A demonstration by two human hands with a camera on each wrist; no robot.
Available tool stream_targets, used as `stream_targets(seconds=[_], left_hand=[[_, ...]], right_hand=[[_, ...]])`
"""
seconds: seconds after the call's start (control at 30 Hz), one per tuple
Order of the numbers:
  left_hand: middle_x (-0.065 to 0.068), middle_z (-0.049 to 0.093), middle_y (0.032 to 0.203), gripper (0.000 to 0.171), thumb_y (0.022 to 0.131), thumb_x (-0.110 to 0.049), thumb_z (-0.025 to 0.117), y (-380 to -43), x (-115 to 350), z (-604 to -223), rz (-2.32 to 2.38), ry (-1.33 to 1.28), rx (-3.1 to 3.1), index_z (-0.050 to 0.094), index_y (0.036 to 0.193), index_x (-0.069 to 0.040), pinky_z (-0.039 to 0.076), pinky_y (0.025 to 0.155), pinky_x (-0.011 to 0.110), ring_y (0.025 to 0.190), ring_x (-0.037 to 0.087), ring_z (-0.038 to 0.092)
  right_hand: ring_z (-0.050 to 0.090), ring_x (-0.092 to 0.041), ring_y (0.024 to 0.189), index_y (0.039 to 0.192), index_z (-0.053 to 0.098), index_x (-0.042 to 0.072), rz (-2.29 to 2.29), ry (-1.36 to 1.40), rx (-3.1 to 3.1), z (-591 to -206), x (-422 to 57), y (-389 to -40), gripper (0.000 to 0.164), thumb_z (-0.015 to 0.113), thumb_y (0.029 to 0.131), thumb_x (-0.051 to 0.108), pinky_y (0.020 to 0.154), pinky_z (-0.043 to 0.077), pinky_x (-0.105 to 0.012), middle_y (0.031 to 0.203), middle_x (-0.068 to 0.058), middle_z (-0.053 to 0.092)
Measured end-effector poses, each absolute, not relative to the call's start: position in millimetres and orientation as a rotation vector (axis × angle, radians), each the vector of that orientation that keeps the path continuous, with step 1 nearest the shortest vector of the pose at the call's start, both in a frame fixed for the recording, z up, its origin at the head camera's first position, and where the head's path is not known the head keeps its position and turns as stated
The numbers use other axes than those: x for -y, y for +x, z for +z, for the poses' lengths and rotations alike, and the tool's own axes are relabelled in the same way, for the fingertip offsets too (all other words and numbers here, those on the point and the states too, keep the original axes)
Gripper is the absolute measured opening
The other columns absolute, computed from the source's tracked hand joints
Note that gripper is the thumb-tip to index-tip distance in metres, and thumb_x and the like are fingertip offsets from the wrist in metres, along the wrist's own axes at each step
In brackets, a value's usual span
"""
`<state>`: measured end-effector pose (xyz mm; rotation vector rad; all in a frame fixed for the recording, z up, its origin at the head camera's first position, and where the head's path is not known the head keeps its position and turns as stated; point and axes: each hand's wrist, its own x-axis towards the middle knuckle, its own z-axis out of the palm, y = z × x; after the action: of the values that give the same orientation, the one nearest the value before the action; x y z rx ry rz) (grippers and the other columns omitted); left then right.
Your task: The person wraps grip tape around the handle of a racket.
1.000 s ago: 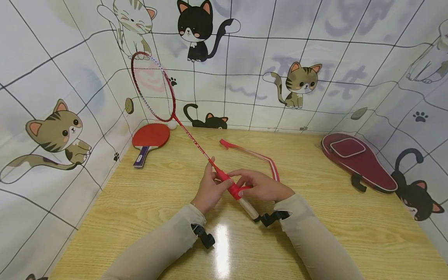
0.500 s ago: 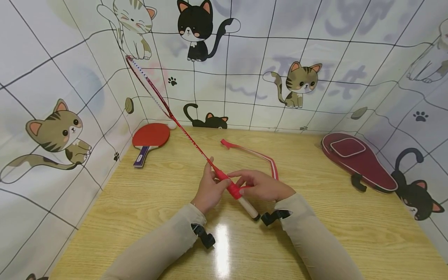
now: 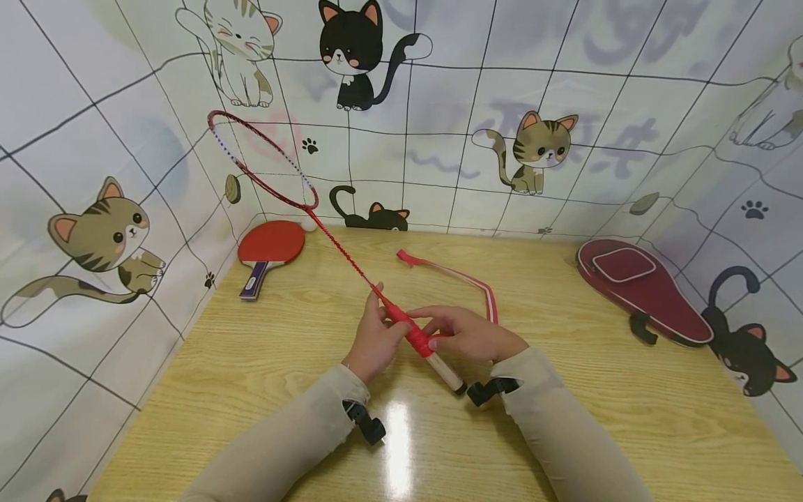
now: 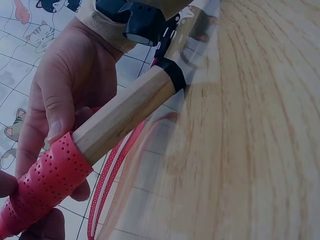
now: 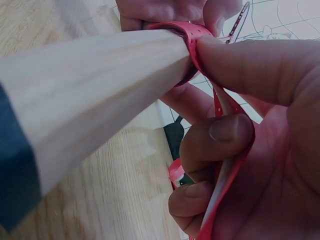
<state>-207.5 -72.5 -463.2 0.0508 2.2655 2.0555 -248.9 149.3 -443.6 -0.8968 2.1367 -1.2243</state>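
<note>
A red badminton racket [image 3: 341, 249] slants up to the left over the table, its head in front of the wall. My left hand [image 3: 374, 339] holds its handle where perforated red grip tape [image 4: 52, 177] is wound round it. The lower handle [image 4: 127, 110] is bare wood with a black end. My right hand [image 3: 467, 333] curls its fingers round the loose run of tape [image 5: 222, 185], the thumb pressing at the edge of the last wrap. From that hand the tape's free end [image 3: 461, 275] trails back across the table.
At the back left lies a red table tennis bat [image 3: 271, 244] with a white ball [image 3: 309, 224] beside it. A dark red racket case [image 3: 646, 289] rests at the right. Cat-patterned sheeting [image 3: 439, 104] rises behind the wooden table [image 3: 251, 369].
The racket has rolled about its long axis: its head went from broad to edge-on and now shows as a flatter oval. Both hands have stayed nearly in place.
</note>
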Motion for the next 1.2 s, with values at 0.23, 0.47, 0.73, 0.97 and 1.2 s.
stream_targets(seconds=[0.23,0.47,0.73,0.97,1.2], left_hand=[[0.013,0.066,0.115,0.098,0.096,-0.018,0.074,-207.1,74.0,-461.9,2.013,0.034,-2.288,0.010,0.169,-0.027,0.053,0.078,0.033,0.095,0.026,0.065],[0.014,0.067,0.116,0.096,0.097,-0.015,0.073,-206.6,73.1,-461.5,2.024,0.035,-2.277,0.010,0.169,-0.025,0.053,0.078,0.032,0.097,0.025,0.067],[0.015,0.067,0.118,0.095,0.097,-0.011,0.068,-207.1,72.0,-462.4,2.007,0.051,-2.300,0.007,0.169,-0.019,0.055,0.089,0.033,0.103,0.026,0.067],[0.018,0.066,0.123,0.095,0.095,-0.008,0.064,-208.0,72.8,-462.6,2.021,0.052,-2.267,0.005,0.169,-0.014,0.055,0.094,0.036,0.112,0.029,0.065],[0.015,0.066,0.118,0.097,0.095,-0.014,0.071,-208.1,73.6,-461.6,1.998,0.045,-2.296,0.008,0.170,-0.020,0.055,0.088,0.035,0.104,0.027,0.066]], right_hand=[[0.070,-0.023,0.106,0.152,0.053,0.037,-1.195,-0.874,-2.210,-444.6,-148.1,-250.1,0.063,0.074,0.098,0.013,0.092,0.056,-0.041,0.119,0.000,0.073],[0.070,-0.024,0.101,0.151,0.054,0.039,-1.185,-0.870,-2.223,-443.2,-147.1,-249.1,0.062,0.074,0.098,0.014,0.092,0.055,-0.042,0.116,0.001,0.072],[0.069,-0.022,0.108,0.153,0.054,0.032,-1.207,-0.889,-2.200,-442.6,-148.5,-248.2,0.062,0.072,0.099,0.009,0.089,0.055,-0.041,0.116,0.001,0.073],[0.069,-0.022,0.115,0.156,0.051,0.030,-1.212,-0.898,-2.172,-442.8,-148.2,-248.9,0.065,0.069,0.099,0.004,0.093,0.054,-0.041,0.118,0.000,0.075],[0.071,-0.023,0.102,0.153,0.053,0.033,-1.220,-0.877,-2.188,-444.4,-146.5,-249.2,0.063,0.073,0.098,0.010,0.094,0.054,-0.044,0.114,0.000,0.074]])
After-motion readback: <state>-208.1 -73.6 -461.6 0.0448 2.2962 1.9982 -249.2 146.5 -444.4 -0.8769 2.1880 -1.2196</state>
